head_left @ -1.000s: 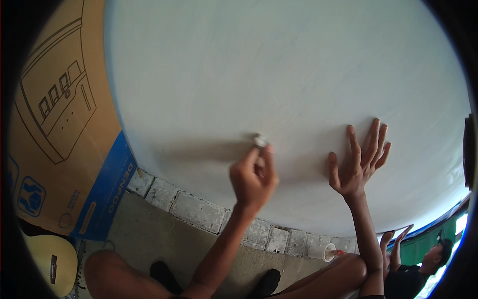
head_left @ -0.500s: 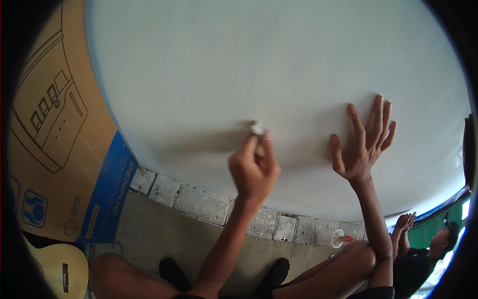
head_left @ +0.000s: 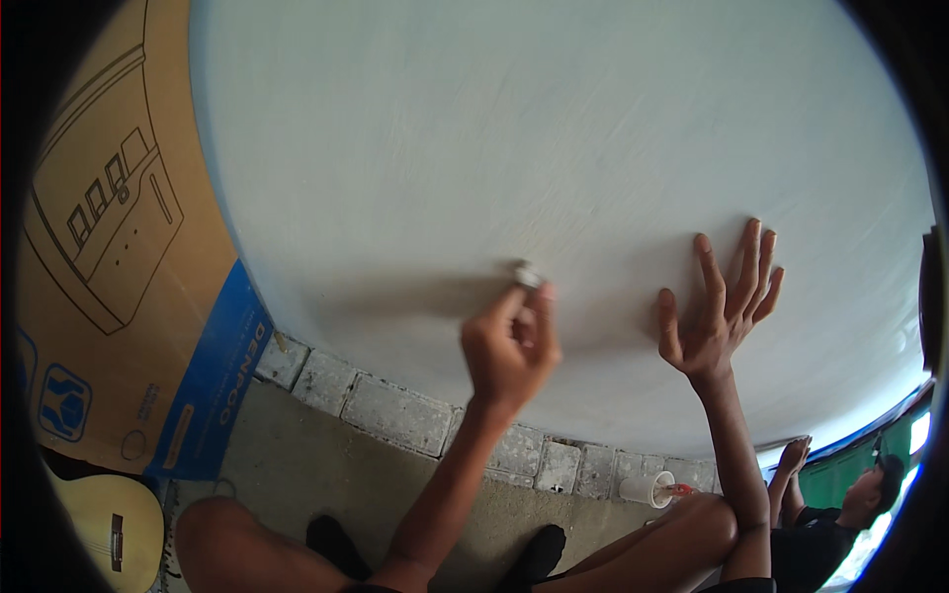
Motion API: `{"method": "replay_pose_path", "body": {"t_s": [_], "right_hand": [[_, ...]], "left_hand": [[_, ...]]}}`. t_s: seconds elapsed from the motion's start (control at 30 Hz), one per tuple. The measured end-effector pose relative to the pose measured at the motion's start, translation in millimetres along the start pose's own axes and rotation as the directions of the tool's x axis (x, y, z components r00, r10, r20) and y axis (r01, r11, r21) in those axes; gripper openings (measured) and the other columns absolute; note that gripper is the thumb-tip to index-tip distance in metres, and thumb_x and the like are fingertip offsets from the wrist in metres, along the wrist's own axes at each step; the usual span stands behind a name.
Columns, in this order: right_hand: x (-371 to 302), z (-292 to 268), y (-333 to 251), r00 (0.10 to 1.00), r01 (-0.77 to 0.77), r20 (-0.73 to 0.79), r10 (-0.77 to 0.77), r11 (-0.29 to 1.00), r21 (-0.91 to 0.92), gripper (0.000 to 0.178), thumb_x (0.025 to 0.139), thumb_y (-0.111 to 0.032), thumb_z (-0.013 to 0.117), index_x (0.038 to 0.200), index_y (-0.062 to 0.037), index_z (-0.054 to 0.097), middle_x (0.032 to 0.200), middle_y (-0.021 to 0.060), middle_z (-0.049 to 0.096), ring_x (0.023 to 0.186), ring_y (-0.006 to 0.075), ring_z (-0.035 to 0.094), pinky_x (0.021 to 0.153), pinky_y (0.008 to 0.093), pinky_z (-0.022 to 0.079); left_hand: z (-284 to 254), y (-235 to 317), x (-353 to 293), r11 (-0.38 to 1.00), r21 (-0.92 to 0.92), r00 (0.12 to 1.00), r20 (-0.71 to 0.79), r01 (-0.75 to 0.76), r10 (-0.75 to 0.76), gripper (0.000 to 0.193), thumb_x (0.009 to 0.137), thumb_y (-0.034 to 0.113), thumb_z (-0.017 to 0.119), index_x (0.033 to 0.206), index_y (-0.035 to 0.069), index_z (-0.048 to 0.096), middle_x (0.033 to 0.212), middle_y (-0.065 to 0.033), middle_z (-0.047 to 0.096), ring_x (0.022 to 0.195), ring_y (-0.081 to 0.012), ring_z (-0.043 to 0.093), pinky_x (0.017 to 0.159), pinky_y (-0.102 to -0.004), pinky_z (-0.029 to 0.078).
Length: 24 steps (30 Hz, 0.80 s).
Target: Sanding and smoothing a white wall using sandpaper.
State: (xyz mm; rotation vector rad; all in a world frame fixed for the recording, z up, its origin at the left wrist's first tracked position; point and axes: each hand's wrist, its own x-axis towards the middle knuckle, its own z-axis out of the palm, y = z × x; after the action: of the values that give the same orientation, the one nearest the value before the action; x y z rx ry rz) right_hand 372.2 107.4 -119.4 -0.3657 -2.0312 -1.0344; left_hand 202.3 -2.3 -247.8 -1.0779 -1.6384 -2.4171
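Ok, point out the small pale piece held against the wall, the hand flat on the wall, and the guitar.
small pale piece [head_left: 525,273], head view, its visible top.
right hand [head_left: 720,301], head view, the palm's back.
guitar [head_left: 111,529], head view, its pale body.

This looks like a home corner under renovation, a lived-in room being worked on. A big pale wall [head_left: 554,148] fills the view, its surface smooth and freshly coated, streaked faintly. Along its foot runs a row of rough grey bricks [head_left: 395,410] over a bare concrete floor [head_left: 326,484]. On the left leans a large cardboard appliance box [head_left: 109,247], and beneath it an acoustic guitar [head_left: 109,529]. A white cup [head_left: 645,487] sits by the bricks, and another person [head_left: 840,524] sits low at the right.
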Motion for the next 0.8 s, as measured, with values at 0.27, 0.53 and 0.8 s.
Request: {"method": "replay_pose_path", "body": {"t_s": [0.27, 0.53, 0.8], "right_hand": [[1.6, 0.2, -3.4, 1.000, -0.011, -0.014, 0.011, 1.000, -0.008, 0.058, 0.089, -0.045, 0.059, 0.142, -0.0206, 0.061, 0.160, 0.0249, 0.035, 0.154, 0.0388, 0.025, 0.125, 0.0514, -0.004], [-3.0, -4.0, -1.2, 0.997, -0.052, 0.060, 0.053, 0.999, -0.011, 0.057, 0.090, -0.043, 0.060, 0.142, -0.0193, 0.061, 0.159, 0.0257, 0.038, 0.153, 0.0377, 0.026, 0.125, 0.0507, -0.003], [29.7, -8.1, 16.3, 0.991, -0.052, -0.124, 0.044, 0.997, -0.064, 0.063, 0.091, -0.050, 0.056, 0.147, -0.0209, 0.055, 0.163, 0.0186, 0.034, 0.155, 0.0352, 0.023, 0.125, 0.0547, 0.001]], "left_hand": [[4.5, 5.8, -0.7, 0.998, -0.029, 0.993, -0.102, 0.055, -0.057, 0.021, 0.102, 0.018, 0.062, 0.094, 0.001, 0.072, 0.054, 0.0057, 0.053, 0.041, -0.0030, 0.046, 0.039, -0.0238, 0.029], [-18.3, -6.0, 23.4, 0.988, -0.100, 0.966, -0.217, 0.120, -0.140, 0.026, 0.105, 0.018, 0.058, 0.097, -0.003, 0.071, 0.072, -0.0009, 0.064, 0.065, -0.0046, 0.059, 0.058, -0.0214, 0.045], [10.4, 9.8, -12.0, 0.998, 0.059, 1.000, 0.005, -0.026, 0.025, 0.022, 0.103, 0.017, 0.060, 0.098, -0.001, 0.071, 0.056, 0.0068, 0.054, 0.044, -0.0015, 0.045, 0.038, -0.0226, 0.027]]}}
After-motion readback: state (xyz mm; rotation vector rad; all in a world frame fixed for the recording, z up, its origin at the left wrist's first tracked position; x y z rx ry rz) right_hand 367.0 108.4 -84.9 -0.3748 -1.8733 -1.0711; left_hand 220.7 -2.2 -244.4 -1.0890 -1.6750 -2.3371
